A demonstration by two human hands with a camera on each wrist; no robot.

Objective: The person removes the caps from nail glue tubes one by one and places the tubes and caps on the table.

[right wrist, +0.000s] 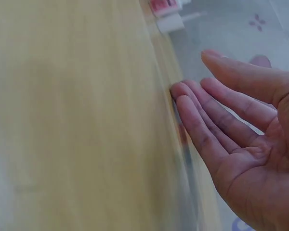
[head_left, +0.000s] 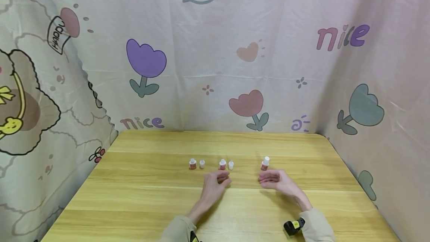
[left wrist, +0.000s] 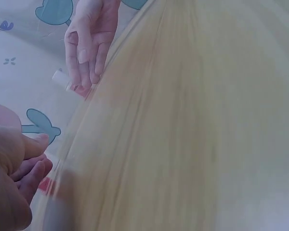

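The left grip (head_left: pixel 212 186) is hovering loosely curved, pinching nothing, near the middle bottle (head_left: pixel 223 165) and the loose white cap (head_left: pixel 231 165), and the right grip (head_left: pixel 279 183) is hovering spread just before the white-capped bottle (head_left: pixel 265 164) standing on the surface (head_left: pixel 161 197), so a careless fingertip could perhaps be toppling this narrow bottle.

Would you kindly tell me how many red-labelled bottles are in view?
3: the left bottle, the middle bottle beyond the left hand, and the right bottle beyond the right hand.
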